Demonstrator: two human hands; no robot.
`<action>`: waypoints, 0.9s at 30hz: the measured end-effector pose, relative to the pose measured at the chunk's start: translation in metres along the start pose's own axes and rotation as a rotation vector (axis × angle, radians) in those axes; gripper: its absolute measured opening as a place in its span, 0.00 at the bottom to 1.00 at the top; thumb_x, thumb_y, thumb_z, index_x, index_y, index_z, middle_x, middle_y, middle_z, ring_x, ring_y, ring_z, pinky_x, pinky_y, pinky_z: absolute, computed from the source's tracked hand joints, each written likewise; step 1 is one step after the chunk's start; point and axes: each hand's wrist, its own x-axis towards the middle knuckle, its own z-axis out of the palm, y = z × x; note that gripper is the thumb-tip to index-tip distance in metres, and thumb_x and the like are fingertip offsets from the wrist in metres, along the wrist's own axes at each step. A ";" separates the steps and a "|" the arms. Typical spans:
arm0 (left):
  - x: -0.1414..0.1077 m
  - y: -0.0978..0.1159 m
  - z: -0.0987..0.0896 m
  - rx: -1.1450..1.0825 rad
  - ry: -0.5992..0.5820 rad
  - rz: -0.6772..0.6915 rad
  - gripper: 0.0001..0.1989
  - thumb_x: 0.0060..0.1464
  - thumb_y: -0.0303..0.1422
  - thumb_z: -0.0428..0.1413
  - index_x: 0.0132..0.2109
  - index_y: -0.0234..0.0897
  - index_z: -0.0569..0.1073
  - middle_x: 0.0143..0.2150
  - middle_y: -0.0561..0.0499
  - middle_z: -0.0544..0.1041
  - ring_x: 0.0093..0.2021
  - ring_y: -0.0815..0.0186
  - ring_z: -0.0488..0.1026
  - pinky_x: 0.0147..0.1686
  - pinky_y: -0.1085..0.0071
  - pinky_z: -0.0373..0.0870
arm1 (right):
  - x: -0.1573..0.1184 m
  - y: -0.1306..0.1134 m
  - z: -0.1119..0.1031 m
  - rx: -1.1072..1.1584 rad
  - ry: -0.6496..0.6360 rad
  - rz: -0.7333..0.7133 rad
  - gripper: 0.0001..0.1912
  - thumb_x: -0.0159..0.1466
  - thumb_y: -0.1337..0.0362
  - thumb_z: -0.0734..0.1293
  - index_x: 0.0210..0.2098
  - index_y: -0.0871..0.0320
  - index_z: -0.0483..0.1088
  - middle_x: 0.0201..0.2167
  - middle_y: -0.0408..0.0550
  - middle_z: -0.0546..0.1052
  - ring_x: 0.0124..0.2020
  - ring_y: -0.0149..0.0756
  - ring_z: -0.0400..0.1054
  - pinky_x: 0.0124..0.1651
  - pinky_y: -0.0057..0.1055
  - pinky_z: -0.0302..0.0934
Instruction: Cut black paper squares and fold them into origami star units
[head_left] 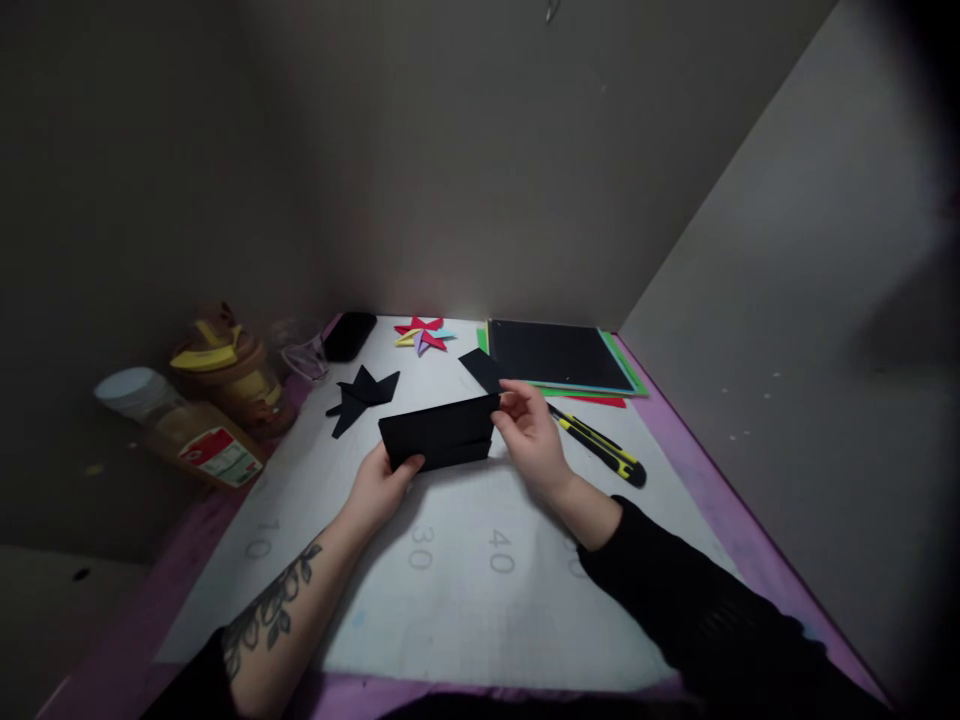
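Observation:
A folded sheet of black paper (pixel 439 432) is held up above the white mat, between my two hands. My left hand (pixel 381 487) pinches its lower left corner, thumb in front. At the upper right corner, the thumb and fingertips of my right hand (pixel 531 432) are closed on the same paper. A fold or layer edge runs along its lower right part. Behind it lies a loose black paper piece (pixel 480 368), partly hidden by the right hand. To the left, a folded black paper shape with several points (pixel 363 398) rests on the mat.
A yellow-and-black utility knife (pixel 604 448) lies right of my right hand. Stacked coloured sheets (pixel 559 355), black on top, are at the back right. A multicoloured paper star (pixel 422 336) and a black phone (pixel 349 337) lie behind. A bottle (pixel 184 430) and brown cup (pixel 236 375) stand left.

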 end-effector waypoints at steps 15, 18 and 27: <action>-0.008 0.007 0.001 -0.220 -0.123 -0.090 0.24 0.44 0.39 0.63 0.47 0.33 0.70 0.45 0.45 0.77 0.45 0.56 0.74 0.45 0.62 0.70 | 0.013 -0.019 -0.010 0.030 0.020 0.068 0.13 0.54 0.63 0.68 0.39 0.53 0.64 0.26 0.40 0.66 0.28 0.31 0.62 0.31 0.30 0.59; -0.011 0.012 0.002 -0.244 -0.169 -0.112 0.23 0.44 0.38 0.63 0.47 0.34 0.71 0.45 0.45 0.77 0.45 0.56 0.74 0.44 0.62 0.70 | 0.016 -0.013 -0.013 0.090 0.016 0.149 0.15 0.53 0.64 0.69 0.38 0.53 0.62 0.25 0.38 0.65 0.25 0.30 0.61 0.29 0.28 0.57; -0.011 0.014 0.002 -0.286 -0.162 -0.129 0.22 0.44 0.36 0.63 0.47 0.33 0.71 0.46 0.44 0.77 0.45 0.56 0.74 0.46 0.62 0.70 | 0.010 0.000 -0.012 0.215 -0.039 0.275 0.17 0.54 0.60 0.69 0.41 0.54 0.61 0.23 0.35 0.63 0.23 0.26 0.58 0.26 0.25 0.54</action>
